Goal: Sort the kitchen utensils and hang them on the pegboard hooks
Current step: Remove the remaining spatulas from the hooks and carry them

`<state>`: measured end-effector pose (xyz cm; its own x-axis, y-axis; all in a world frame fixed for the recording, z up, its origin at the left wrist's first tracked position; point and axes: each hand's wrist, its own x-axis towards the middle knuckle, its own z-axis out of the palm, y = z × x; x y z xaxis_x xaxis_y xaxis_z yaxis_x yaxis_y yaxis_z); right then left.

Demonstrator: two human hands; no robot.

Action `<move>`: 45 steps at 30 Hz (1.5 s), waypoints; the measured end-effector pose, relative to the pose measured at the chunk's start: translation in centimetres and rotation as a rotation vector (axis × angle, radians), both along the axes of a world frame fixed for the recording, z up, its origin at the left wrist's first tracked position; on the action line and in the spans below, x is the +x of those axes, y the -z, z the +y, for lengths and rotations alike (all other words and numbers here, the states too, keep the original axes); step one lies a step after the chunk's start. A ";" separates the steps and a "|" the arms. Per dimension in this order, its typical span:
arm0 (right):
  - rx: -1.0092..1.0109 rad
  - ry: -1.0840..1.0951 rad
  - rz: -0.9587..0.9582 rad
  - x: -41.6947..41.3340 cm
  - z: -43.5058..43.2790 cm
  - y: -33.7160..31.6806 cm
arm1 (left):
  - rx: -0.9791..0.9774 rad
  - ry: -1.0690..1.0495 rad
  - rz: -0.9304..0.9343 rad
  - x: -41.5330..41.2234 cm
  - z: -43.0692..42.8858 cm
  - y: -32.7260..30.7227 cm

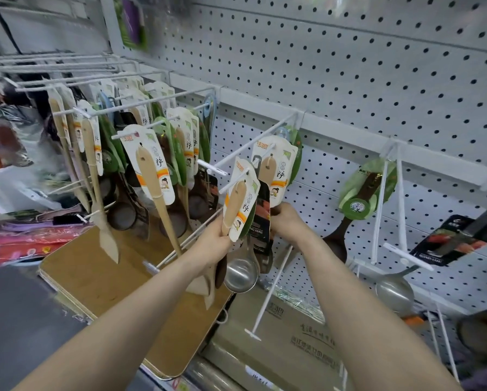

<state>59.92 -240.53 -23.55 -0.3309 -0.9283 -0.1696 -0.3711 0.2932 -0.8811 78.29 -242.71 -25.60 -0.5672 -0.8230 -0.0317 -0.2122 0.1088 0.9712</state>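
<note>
pale grey perforated wall (349, 66), wooden board (95, 263) below (cardboard box (293, 334) beside it), dark surface (16, 320) at left

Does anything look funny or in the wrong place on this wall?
Yes. A steel ladle on a black card sits between wooden spatula cards where the left hand and right hand grip, so kinds are mixed. To the right, a white hook droops almost straight down instead of sticking out.
</note>
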 end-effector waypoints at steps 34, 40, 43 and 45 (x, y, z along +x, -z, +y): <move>-0.156 -0.066 -0.075 3.1 1.3 0.8 | 0.006 0.080 0.054 6.6 5.2 -1.9; -0.154 -0.073 -0.101 3.6 2.1 0.7 | 0.015 0.106 0.033 7.8 6.3 -1.7; -0.139 -0.077 -0.109 4.1 2.7 0.4 | 0.021 0.106 0.038 8.1 6.7 -1.6; -0.132 -0.098 -0.110 4.3 3.3 0.4 | 0.015 0.084 0.045 8.3 6.9 -1.5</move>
